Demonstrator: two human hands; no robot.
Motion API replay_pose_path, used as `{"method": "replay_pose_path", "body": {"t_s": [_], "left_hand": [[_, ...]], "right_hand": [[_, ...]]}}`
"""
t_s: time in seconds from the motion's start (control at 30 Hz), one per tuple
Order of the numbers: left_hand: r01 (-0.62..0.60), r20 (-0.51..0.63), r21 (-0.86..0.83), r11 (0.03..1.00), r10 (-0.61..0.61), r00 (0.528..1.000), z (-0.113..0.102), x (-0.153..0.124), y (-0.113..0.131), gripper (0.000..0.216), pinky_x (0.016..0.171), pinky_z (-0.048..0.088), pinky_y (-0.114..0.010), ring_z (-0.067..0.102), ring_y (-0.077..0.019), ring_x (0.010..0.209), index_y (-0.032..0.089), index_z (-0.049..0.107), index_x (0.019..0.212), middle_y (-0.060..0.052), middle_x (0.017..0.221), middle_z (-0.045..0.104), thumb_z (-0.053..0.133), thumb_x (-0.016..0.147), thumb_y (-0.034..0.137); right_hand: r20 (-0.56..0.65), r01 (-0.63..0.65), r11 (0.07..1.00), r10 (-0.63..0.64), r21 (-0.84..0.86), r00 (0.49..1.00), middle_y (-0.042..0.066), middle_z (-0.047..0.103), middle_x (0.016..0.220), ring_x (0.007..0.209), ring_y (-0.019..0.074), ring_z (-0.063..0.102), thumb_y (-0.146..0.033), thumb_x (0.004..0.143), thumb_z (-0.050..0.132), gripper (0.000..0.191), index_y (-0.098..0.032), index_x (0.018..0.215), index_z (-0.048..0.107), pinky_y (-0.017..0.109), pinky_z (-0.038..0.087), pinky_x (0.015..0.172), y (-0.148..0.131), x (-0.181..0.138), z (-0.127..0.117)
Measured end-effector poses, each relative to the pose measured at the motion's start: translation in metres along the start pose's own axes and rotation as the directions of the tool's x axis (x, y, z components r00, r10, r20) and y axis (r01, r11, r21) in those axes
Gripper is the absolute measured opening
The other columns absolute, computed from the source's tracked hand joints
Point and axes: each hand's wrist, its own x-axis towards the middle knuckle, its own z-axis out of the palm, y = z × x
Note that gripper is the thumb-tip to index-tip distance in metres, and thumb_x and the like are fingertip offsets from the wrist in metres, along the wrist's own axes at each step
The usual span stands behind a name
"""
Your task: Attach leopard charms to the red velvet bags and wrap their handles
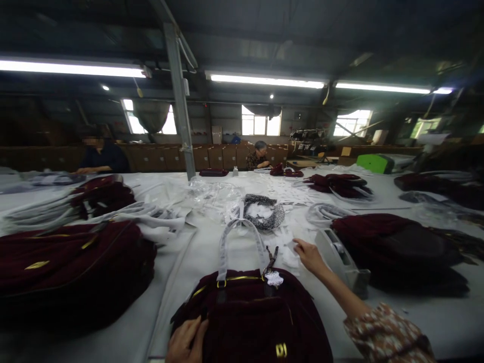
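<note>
On the bench point(204, 262), left hand point(187, 340) lies loosely open on the maroon velvet handbag point(249, 317), apparently steadying it, while right hand point(310, 256) touches white paper slips point(289, 258) beyond, grip indiscernible.

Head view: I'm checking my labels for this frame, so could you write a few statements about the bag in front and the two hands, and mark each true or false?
1. The left hand rests on the dark red bag. True.
2. The right hand grips the handle of the bag. False: it reaches to the white paper pieces on the table, right of the handle.
3. The handle is wrapped in a pale covering. True.
4. The tape dispenser stands left of the bag. False: it stands to the right, just past the right hand.
</note>
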Motion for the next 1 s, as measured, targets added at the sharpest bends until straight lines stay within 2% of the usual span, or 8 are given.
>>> {"method": "replay_pose_path", "body": {"t_s": [0.07, 0.17, 0.27, 0.33, 0.47, 0.53, 0.73, 1.0], "left_hand": [[0.057, 0.020, -0.024, 0.998, -0.056, 0.998, -0.004, 0.001, 0.010, 0.033, 0.076, 0.051, -0.032, 0.064, -0.0202, 0.081, 0.024, 0.068, 0.090, -0.003, 0.085, 0.069, 0.048, 0.082, 0.049], [0.123, 0.084, -0.087, 0.989, -0.115, 0.990, -0.011, 0.001, 0.025, 0.030, 0.082, 0.049, -0.035, 0.061, -0.0204, 0.089, 0.023, 0.066, 0.096, -0.005, 0.092, 0.067, 0.044, 0.086, 0.041], [0.158, 0.123, -0.151, 0.976, -0.140, 0.983, -0.018, 0.002, 0.035, 0.027, 0.082, 0.048, -0.034, 0.060, -0.0197, 0.090, 0.023, 0.065, 0.096, -0.005, 0.092, 0.066, 0.044, 0.087, 0.036], [0.176, 0.113, -0.183, 0.967, -0.157, 0.981, -0.020, 0.002, 0.039, 0.025, 0.081, 0.048, -0.034, 0.060, -0.0196, 0.088, 0.023, 0.066, 0.093, -0.005, 0.090, 0.066, 0.045, 0.087, 0.035], [0.195, 0.041, -0.201, 0.960, -0.190, 0.981, -0.019, 0.002, 0.042, 0.021, 0.080, 0.048, -0.034, 0.060, -0.0202, 0.086, 0.021, 0.067, 0.087, -0.005, 0.086, 0.067, 0.049, 0.085, 0.033], [0.191, 0.019, -0.198, 0.961, -0.191, 0.981, -0.018, 0.002, 0.043, 0.019, 0.079, 0.048, -0.034, 0.061, -0.0202, 0.085, 0.021, 0.067, 0.085, -0.005, 0.084, 0.067, 0.051, 0.084, 0.031], [0.170, 0.017, -0.204, 0.964, -0.170, 0.985, -0.018, 0.002, 0.043, 0.016, 0.078, 0.046, -0.035, 0.060, -0.0200, 0.082, 0.022, 0.067, 0.083, -0.003, 0.081, 0.067, 0.052, 0.084, 0.029], [0.178, 0.011, -0.234, 0.956, -0.181, 0.983, -0.017, 0.000, 0.043, 0.015, 0.081, 0.044, -0.036, 0.058, -0.0207, 0.086, 0.022, 0.067, 0.086, -0.004, 0.084, 0.067, 0.053, 0.083, 0.026]], "right_hand": [[0.014, 0.023, 0.996, -0.024, 0.088, 1.000, 0.007, 0.066, 0.082, 0.077, 0.0203, 0.059, -0.028, 0.084, 0.039, 0.034, -0.013, 0.101, 0.064, 0.026, 0.042, 0.070, -0.019, -0.005, 0.001], [0.108, 0.084, 0.968, -0.112, 0.235, 0.988, 0.003, 0.066, 0.071, 0.067, 0.0185, 0.059, -0.037, 0.082, 0.043, 0.033, -0.015, 0.081, 0.068, 0.024, 0.042, 0.061, -0.058, -0.017, 0.010], [0.214, 0.007, 0.874, -0.126, 0.485, 0.969, 0.001, 0.065, 0.066, 0.061, 0.0159, 0.058, -0.038, 0.075, 0.055, 0.026, -0.015, 0.074, 0.068, 0.023, 0.041, 0.056, -0.106, -0.036, 0.025], [0.302, -0.133, 0.748, -0.093, 0.650, 0.949, 0.000, 0.063, 0.061, 0.055, 0.0138, 0.055, -0.036, 0.067, 0.065, 0.023, -0.014, 0.070, 0.066, 0.022, 0.039, 0.052, -0.139, -0.050, 0.039], [0.430, -0.395, 0.371, -0.011, 0.840, 0.903, 0.000, 0.063, 0.056, 0.048, 0.0114, 0.053, -0.035, 0.053, 0.077, 0.032, -0.013, 0.065, 0.058, 0.021, 0.039, 0.048, -0.191, -0.073, 0.073], [0.448, -0.431, 0.289, 0.009, 0.855, 0.894, 0.002, 0.063, 0.055, 0.047, 0.0117, 0.054, -0.037, 0.050, 0.079, 0.036, -0.013, 0.063, 0.055, 0.021, 0.040, 0.049, -0.206, -0.078, 0.088], [0.434, -0.419, 0.273, 0.007, 0.866, 0.901, 0.004, 0.066, 0.062, 0.055, 0.0155, 0.060, -0.042, 0.051, 0.079, 0.039, -0.014, 0.067, 0.057, 0.023, 0.045, 0.053, -0.225, -0.078, 0.107], [0.454, -0.425, 0.282, -0.046, 0.860, 0.890, 0.004, 0.067, 0.063, 0.053, 0.0141, 0.059, -0.041, 0.056, 0.078, 0.037, -0.014, 0.071, 0.057, 0.021, 0.042, 0.050, -0.229, -0.080, 0.116]]}}
